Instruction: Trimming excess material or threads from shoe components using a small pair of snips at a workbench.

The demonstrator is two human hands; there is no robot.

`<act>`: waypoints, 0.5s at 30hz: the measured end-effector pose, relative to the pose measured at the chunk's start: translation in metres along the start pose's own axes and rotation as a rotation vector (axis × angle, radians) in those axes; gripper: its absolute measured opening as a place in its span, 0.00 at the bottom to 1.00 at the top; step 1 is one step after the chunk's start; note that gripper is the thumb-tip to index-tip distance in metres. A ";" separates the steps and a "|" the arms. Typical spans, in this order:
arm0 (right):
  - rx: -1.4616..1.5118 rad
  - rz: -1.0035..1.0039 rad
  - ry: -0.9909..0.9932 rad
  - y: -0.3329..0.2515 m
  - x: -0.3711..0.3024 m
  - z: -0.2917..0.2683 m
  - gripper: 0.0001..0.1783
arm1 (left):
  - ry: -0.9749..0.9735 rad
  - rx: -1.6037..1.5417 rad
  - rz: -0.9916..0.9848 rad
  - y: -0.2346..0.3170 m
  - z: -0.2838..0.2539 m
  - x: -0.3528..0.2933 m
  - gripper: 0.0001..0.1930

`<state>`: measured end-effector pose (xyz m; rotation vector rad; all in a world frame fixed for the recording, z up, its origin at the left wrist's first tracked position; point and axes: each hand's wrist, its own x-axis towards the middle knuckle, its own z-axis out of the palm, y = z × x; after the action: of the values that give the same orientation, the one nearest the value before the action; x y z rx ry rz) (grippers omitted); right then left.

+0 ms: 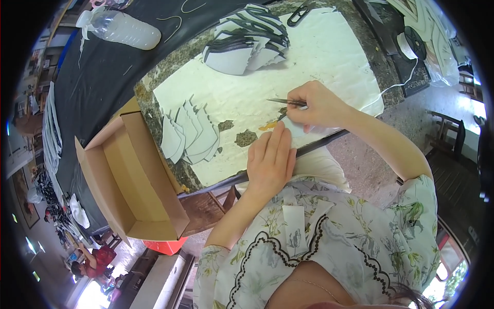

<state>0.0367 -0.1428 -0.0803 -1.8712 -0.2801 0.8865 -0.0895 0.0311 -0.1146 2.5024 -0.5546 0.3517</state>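
Observation:
My right hand (320, 106) is closed around a slim, dark, pointed metal tool (282, 101), whose tip points left; its exact kind cannot be made out. Under that hand lies a small white cut piece (294, 126) at the board's near edge. My left hand (270, 157) rests flat beside it, fingers stretched out, fingertips close to the piece. White cut pieces (188, 133) with jagged edges overlap in a loose group to the left. Farther back sits a thick pile of white pieces with dark edges (244, 44).
A worn sheet of white paper (329, 56) covers the speckled board (146, 92). At left stands an open cardboard box (128, 175). A plastic bottle (123, 29) lies on dark cloth. Black-handled snips (298, 15) and a spool of white thread (406, 46) are at the back.

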 end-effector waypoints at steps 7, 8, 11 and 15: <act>-0.065 -0.027 -0.029 0.002 -0.005 -0.007 0.09 | -0.060 0.041 -0.064 0.005 -0.001 0.003 0.25; -0.067 0.034 -0.025 0.000 -0.007 -0.010 0.08 | -0.061 0.043 -0.062 0.004 0.000 0.004 0.25; -0.114 0.075 -0.018 -0.001 -0.010 -0.013 0.08 | -0.016 0.023 -0.092 0.006 0.004 0.008 0.24; -0.349 -0.069 0.037 0.007 -0.003 -0.019 0.09 | -0.029 0.048 -0.132 0.006 0.007 0.018 0.23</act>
<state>0.0463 -0.1612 -0.0802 -2.1815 -0.4993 0.7925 -0.0754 0.0172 -0.1107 2.5781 -0.3940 0.2811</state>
